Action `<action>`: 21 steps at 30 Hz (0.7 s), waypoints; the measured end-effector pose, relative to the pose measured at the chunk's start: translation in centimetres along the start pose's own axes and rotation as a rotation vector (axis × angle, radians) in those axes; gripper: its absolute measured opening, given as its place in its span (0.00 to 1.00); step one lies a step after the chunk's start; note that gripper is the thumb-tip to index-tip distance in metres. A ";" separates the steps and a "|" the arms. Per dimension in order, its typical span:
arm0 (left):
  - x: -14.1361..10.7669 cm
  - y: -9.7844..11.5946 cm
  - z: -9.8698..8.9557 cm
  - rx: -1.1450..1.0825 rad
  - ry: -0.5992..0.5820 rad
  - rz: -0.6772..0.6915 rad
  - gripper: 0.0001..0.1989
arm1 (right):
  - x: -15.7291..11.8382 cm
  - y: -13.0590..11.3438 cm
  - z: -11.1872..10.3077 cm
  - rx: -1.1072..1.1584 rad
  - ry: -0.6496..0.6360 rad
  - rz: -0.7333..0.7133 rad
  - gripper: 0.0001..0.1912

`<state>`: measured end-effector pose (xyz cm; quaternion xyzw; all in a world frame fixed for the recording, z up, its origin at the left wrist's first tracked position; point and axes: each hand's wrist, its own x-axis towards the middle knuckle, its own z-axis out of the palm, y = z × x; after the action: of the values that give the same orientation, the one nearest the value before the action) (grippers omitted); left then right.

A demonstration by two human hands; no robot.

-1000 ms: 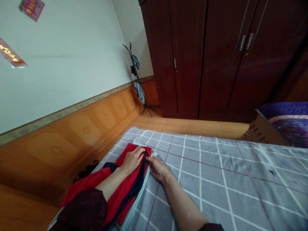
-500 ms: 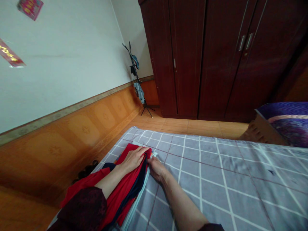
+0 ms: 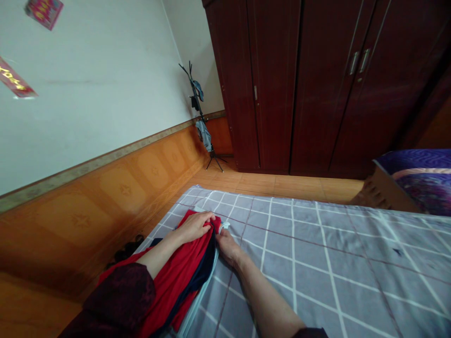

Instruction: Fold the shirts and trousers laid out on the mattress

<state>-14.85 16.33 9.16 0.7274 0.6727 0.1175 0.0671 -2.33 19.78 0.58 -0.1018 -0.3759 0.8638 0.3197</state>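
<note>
Head view:
- 1 garment, bright red cloth w/ dark navy edging: on L part of bed, spread over a pale blue folded cloth that shows along its R edge
- Bed, grey sheet w/ white & dk red check
- L hand, dk maroon sleeve: palm down on red face at garment's far end, fingers bent; grip seems pinched on a gathered fold, tips partly hidden
- R hand: just beside, to R; thumb & fingers closed on navy edge, part of grip hidden
- Key relation: garment's long axis runs from wearer, slanting fwd & R, to both hands; bulk lies back & L of grip; R hand nearer navy edge, L hand over red face
- Bkgd: black metal coat stand; tall dk red-brown wooden wardrobe
</note>
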 end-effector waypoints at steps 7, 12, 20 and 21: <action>-0.9 -0.1 -0.1 0.003 0.072 -0.076 0.03 | -0.3 -0.5 0.1 0.060 -0.065 0.029 0.16; -3.1 0.1 -0.9 -0.046 0.101 -0.140 0.04 | -0.8 -1.2 -0.1 0.096 -0.100 0.076 0.16; -9.1 -1.5 -6.0 -0.030 -0.067 -0.260 0.10 | -0.8 -1.5 0.0 0.143 -0.144 0.097 0.18; -10.0 -1.9 -7.9 -0.004 -0.034 -0.284 0.12 | -0.8 -1.4 0.0 0.143 -0.143 0.097 0.18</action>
<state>-19.37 6.10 15.50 0.6267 0.7673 0.0958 0.0961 -1.06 20.06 1.51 -0.0349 -0.3297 0.9080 0.2562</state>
